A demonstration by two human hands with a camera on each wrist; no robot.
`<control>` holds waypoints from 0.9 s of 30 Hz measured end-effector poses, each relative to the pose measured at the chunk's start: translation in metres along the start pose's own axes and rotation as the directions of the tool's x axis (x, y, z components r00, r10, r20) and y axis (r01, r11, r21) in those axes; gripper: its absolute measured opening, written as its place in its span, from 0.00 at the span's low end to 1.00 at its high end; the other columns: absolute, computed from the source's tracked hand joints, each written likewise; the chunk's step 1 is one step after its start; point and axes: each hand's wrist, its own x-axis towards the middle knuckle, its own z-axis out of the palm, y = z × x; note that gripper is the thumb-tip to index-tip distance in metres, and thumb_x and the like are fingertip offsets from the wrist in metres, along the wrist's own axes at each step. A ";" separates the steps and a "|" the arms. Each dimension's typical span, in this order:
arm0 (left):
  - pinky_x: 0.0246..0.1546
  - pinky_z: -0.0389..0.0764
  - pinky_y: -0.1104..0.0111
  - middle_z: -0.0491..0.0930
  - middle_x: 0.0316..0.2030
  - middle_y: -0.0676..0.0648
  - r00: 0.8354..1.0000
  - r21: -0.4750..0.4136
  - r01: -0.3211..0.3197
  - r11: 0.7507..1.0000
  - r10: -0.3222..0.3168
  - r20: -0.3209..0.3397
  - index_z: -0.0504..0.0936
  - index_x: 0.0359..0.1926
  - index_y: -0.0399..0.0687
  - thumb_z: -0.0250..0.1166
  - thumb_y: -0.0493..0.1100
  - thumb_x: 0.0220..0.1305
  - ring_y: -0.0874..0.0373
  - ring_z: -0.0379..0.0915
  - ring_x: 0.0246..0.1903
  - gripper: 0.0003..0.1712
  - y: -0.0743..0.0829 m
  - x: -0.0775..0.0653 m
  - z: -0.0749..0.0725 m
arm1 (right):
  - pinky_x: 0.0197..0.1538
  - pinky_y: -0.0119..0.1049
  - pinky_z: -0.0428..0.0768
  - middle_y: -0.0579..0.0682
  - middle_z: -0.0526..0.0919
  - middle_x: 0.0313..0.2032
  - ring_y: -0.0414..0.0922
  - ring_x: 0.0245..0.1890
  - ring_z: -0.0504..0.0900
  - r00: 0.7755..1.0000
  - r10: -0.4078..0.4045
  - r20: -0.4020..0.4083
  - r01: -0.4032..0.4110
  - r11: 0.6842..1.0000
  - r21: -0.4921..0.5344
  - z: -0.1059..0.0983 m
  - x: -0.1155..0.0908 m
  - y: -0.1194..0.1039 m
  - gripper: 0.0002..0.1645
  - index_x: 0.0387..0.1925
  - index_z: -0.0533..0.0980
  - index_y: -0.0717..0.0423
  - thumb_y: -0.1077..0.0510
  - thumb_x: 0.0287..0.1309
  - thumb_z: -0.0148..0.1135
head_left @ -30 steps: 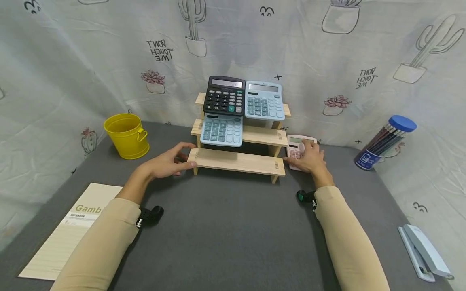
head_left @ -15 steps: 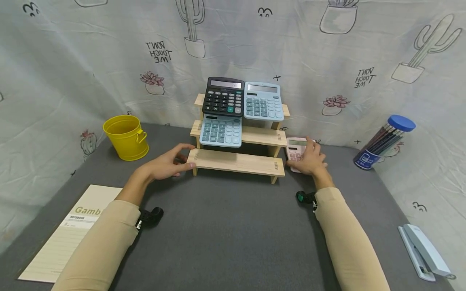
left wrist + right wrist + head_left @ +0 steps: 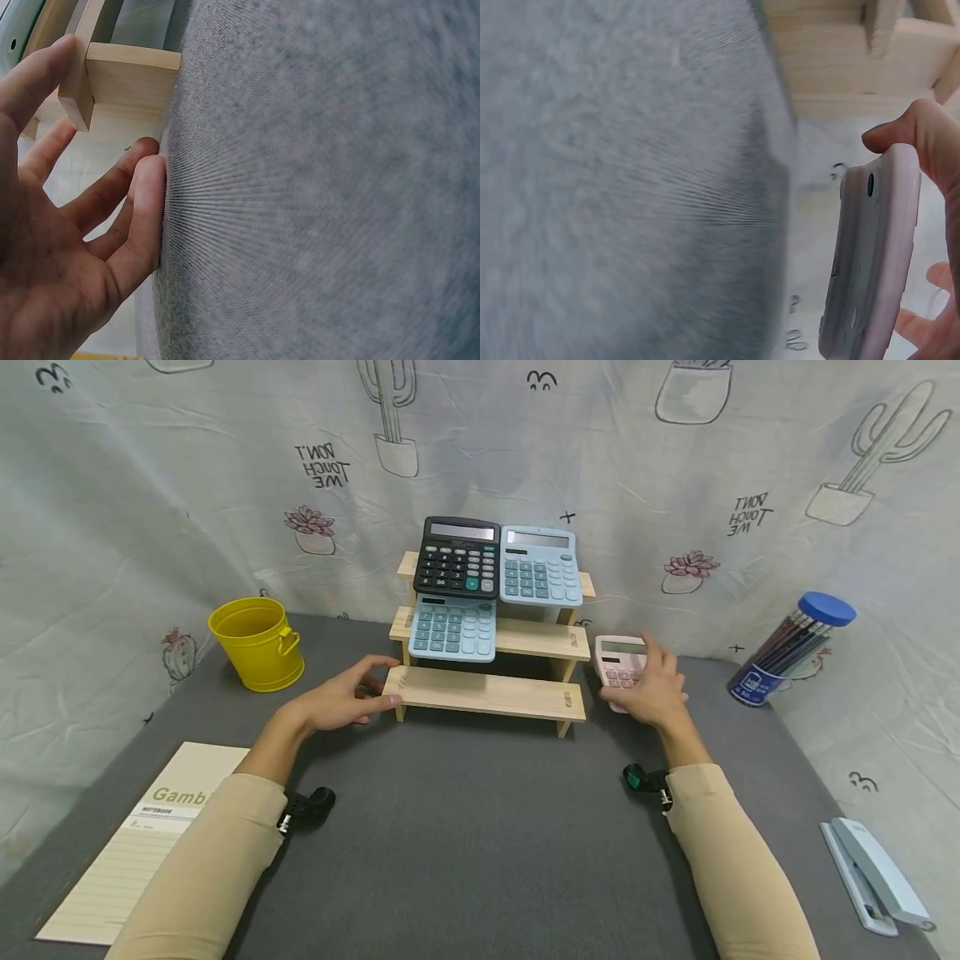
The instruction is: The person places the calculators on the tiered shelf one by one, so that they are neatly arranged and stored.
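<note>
A pale wooden three-step stand [image 3: 495, 693] stands against the back. My left hand [image 3: 337, 697] holds the left end of its lowest step, thumb at the front corner and index finger at the rear one; the other fingers [image 3: 146, 199] rest near the grey surface. My right hand [image 3: 651, 685] grips a pink calculator [image 3: 618, 668] by its edges, right of the stand. In the right wrist view, the calculator [image 3: 877, 247] is raised off the surface, the thumb at one end. A black calculator [image 3: 457, 557] and a light blue one [image 3: 542, 566] lean on the top step, another light blue calculator [image 3: 452, 631] on the middle one.
A yellow bucket [image 3: 262, 652] stands back left, with a notebook [image 3: 127, 860] before it, partly under the left sleeve. At the right are a blue-lidded tube of pencils [image 3: 787, 652] and a light blue stapler [image 3: 873, 877]. A patterned curtain [image 3: 487, 435] hangs behind.
My right hand has moved to the right, away from the stand, with the pink calculator in its grip. The left hand has kept its place at the stand's lowest step.
</note>
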 end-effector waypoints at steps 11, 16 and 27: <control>0.49 0.84 0.55 0.65 0.68 0.33 1.000 0.011 -0.003 1.000 0.003 -0.002 0.52 0.78 0.67 0.64 0.68 0.68 0.37 0.73 0.61 0.46 -0.001 0.000 -0.001 | 0.56 0.73 0.58 0.64 0.48 0.78 0.74 0.63 0.58 0.991 -0.111 -0.072 0.112 0.994 0.003 -0.022 -0.023 -0.022 0.72 0.82 0.45 0.41 0.46 0.42 0.81; 0.49 0.84 0.55 0.65 0.68 0.33 1.000 0.017 0.002 1.000 -0.002 -0.003 0.52 0.78 0.68 0.64 0.69 0.67 0.38 0.73 0.60 0.46 0.001 0.001 -0.001 | 0.55 0.70 0.58 0.63 0.49 0.78 0.72 0.63 0.59 0.985 -0.143 -0.093 0.145 0.989 0.011 -0.026 -0.034 -0.030 0.71 0.82 0.48 0.43 0.46 0.41 0.80; 0.50 0.84 0.55 0.65 0.68 0.33 1.000 0.021 0.014 1.000 -0.014 -0.003 0.51 0.78 0.68 0.64 0.69 0.67 0.38 0.73 0.60 0.47 0.002 -0.001 -0.001 | 0.54 0.68 0.59 0.56 0.54 0.77 0.68 0.64 0.59 0.974 -0.183 -0.136 0.186 0.982 0.014 -0.033 -0.050 -0.046 0.68 0.80 0.54 0.41 0.48 0.39 0.79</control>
